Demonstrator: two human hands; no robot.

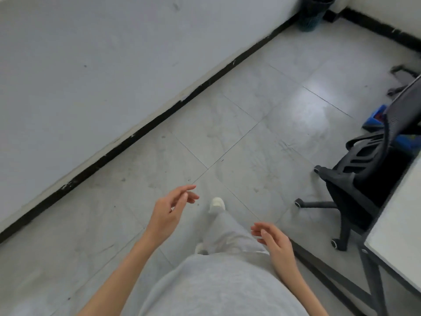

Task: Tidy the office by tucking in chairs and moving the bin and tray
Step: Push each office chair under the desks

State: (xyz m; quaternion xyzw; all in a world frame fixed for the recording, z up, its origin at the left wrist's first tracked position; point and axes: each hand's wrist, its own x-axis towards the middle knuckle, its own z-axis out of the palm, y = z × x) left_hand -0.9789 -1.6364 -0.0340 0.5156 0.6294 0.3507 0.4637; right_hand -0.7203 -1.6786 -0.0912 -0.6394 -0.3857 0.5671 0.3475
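A dark bin [315,13] stands on the floor in the far corner, against the wall. A black mesh office chair [364,169] on castors sits at the right, its seat partly under the white desk [396,242]. My left hand [169,212] hangs in front of me with relaxed fingers and holds nothing. My right hand [274,241] is lower and to the right, also relaxed and empty. Both hands are well short of the chair and the bin. A blue tray-like object [376,118] lies on the floor behind the chair, partly hidden.
A white wall [114,76] with a black skirting runs along the left. Grey floor tiles [227,133] stretch between me and the bin. Another chair base [401,80] shows at the right edge. My leg and white shoe [217,205] step forward.
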